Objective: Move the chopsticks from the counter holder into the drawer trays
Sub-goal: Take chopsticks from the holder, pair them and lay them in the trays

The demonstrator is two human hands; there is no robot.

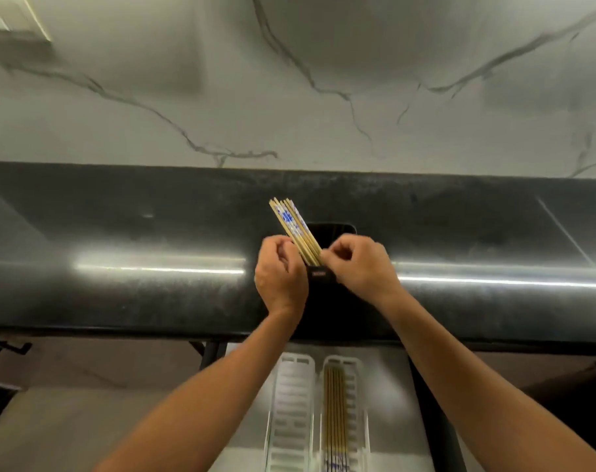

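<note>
I am watching a black holder (321, 275) standing on the dark bench (153, 240), with a bundle of chopsticks (294, 229) leaning up and to the left out of it (tan shafts, blue-and-white patterned tops). My left hand (280, 274) is curling beside the bundle, its fingers bent in close, though I cannot tell if they are gripping anything. My right hand (363, 267) is pinching the bundle's lower end. Below the bench edge, two white slotted trays are lying side by side in the open drawer: the left tray (291, 413) is bare, the right tray (346, 413) is carrying several chopsticks lengthwise.
</note>
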